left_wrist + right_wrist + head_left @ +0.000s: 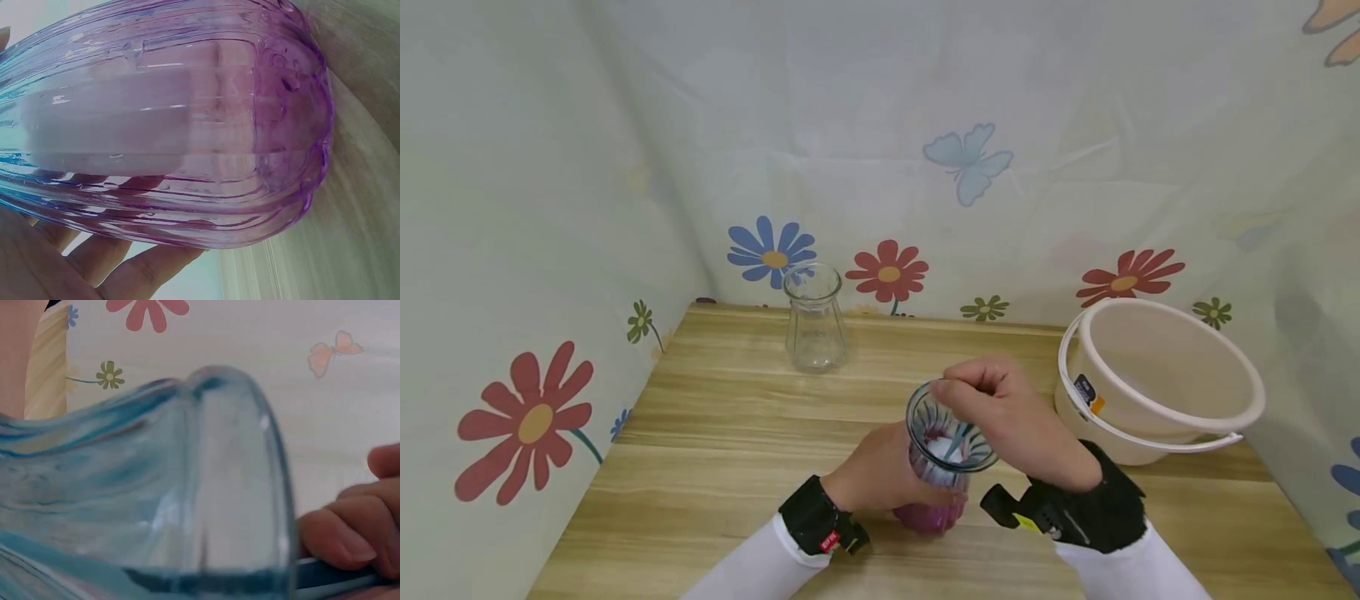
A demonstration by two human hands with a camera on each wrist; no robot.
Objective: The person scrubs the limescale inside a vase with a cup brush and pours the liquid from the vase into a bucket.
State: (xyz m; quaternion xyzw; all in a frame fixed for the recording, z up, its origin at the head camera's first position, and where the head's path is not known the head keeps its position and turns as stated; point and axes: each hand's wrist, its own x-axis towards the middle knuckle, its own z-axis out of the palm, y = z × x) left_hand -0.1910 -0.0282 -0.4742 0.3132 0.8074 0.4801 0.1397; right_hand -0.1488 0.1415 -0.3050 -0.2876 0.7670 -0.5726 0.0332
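Observation:
A ribbed glass vase [929, 515], blue at the flared mouth and purple at the base, leans toward me low over the table. My left hand [880, 468] grips it around its body; in the left wrist view the fingers [147, 269] curl beneath the glass. Inside sits a pale, block-like sponge head [112, 122] on a blue handle [957, 440]. My right hand [1011, 421] pinches that sponge brush's handle at the vase's mouth. The right wrist view shows the handle [334, 575] running from the blue rim [240, 469] into the curled fingers [340, 534].
A clear glass vase [817, 337] stands upright toward the back left of the wooden table [715, 450]. To the right is a cream bucket [1150, 425], its white handle [1138, 442] lowered toward me. Flower-printed curtain [850, 100] hangs behind and on both sides.

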